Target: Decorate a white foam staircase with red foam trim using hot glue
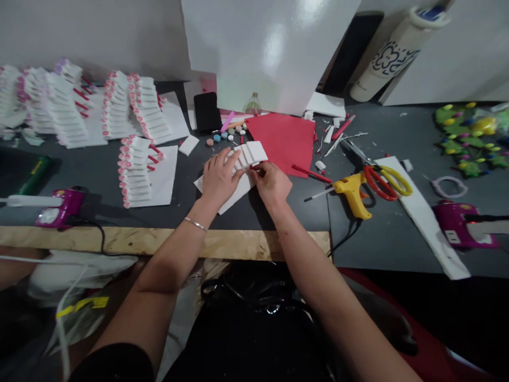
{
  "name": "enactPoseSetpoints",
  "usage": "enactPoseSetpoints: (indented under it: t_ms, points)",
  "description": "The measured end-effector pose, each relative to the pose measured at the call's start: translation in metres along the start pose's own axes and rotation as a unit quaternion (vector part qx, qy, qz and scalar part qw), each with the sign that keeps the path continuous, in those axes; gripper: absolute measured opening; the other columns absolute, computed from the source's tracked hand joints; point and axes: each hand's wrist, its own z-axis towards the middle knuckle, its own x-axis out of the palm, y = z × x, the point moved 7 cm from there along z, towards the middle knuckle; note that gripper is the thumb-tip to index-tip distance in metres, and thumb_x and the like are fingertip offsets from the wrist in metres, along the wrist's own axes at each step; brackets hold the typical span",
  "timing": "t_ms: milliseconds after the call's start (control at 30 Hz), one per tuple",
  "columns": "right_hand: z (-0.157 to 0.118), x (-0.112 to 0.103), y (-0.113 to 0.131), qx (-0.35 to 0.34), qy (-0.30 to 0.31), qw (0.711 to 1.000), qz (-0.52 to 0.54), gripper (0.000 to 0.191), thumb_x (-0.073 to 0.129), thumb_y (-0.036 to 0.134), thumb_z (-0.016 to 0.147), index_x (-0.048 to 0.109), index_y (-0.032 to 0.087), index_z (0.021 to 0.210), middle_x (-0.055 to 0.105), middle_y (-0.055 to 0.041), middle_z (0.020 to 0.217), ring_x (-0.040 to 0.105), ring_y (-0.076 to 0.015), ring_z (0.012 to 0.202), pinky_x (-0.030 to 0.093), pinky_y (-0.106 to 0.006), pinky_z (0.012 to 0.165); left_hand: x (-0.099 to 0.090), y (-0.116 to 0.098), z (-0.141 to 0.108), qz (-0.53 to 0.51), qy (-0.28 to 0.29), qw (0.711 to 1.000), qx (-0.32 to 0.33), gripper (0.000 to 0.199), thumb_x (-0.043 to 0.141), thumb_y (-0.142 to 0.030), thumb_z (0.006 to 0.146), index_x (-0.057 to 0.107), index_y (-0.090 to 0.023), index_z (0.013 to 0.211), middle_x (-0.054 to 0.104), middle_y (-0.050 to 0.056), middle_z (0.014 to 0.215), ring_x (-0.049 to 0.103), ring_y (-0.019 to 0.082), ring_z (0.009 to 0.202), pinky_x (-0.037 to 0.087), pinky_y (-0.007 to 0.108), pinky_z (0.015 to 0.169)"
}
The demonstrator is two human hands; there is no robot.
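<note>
Head view: The white stack [256,151] lay on the table [186,215] in front of the person, just beyond both hands and between them. Its long axis ran mainly across, left to right, the right end slightly farther off. A white sheet [234,200] lay partly beneath it, towards the person.

The left hand [218,180] was nearer, covering the stack's left part. It was palm down and open, its fingers laid over the steps. The right hand [273,185] was at the stack's near edge, towards the right end. It was closed in a pinch, with a small red piece [255,166] at the fingertips; how much of that piece lay inside the grip could not be told.

A red sheet [288,140] lay beyond the right hand. A red strip [312,173] was to that hand's right, pointing towards the glue gun [352,191], with the scissors [380,182] farther right. A similar stack [137,175], pink along its left edge, stood to the left, apart from the left hand.
</note>
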Motion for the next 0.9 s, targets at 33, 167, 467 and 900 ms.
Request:
enactPoseSetpoints:
  t_ms: [33,167,467,900]
  points:
    - [0.000,0.000,0.000,-0.001,-0.001,1.000,-0.001,0.019,0.060,0.042,0.092,0.072,0.031,0.101,0.074,-0.0010,0.102,0.066,-0.0185,0.086,0.041,-0.026,0.067,0.000,0.000,0.000,-0.001,0.002,1.000,-0.001,0.048,0.043,-0.046,0.098,0.048,-0.028,0.142,0.050,0.012,0.149,0.048,0.031,0.134,0.038,0.048,0.110]
    - [0.000,0.000,0.000,-0.008,-0.008,1.000,0.001,0.020,0.059,0.042,0.093,0.072,0.031,0.102,0.074,-0.0002,0.101,0.066,-0.0182,0.085,0.040,-0.026,0.064,0.001,0.000,0.000,-0.005,0.007,1.000,-0.003,0.049,0.041,-0.047,0.099,0.048,-0.026,0.142,0.050,0.013,0.149,0.048,0.032,0.134,0.038,0.049,0.111]
    - [-0.003,-0.001,-0.001,-0.013,-0.006,1.000,0.003,0.018,0.060,0.040,0.092,0.073,0.030,0.100,0.073,-0.0006,0.103,0.066,-0.0176,0.086,0.042,-0.027,0.066,-0.001,0.000,0.000,0.011,-0.010,1.000,0.004,0.053,0.041,-0.053,0.098,0.047,-0.027,0.144,0.052,0.012,0.147,0.049,0.030,0.133,0.040,0.046,0.110]
    - [-0.011,-0.021,-0.006,-0.039,0.002,0.999,-0.008,0.021,0.056,0.035,0.093,0.073,0.025,0.101,0.075,-0.0022,0.095,0.067,-0.0185,0.086,0.043,-0.026,0.068,-0.043,-0.004,-0.010,-0.034,-0.194,0.980,0.025,0.037,0.037,-0.040,0.102,0.065,-0.019,0.113,0.070,0.011,0.111,0.062,0.024,0.108,0.046,0.038,0.096]
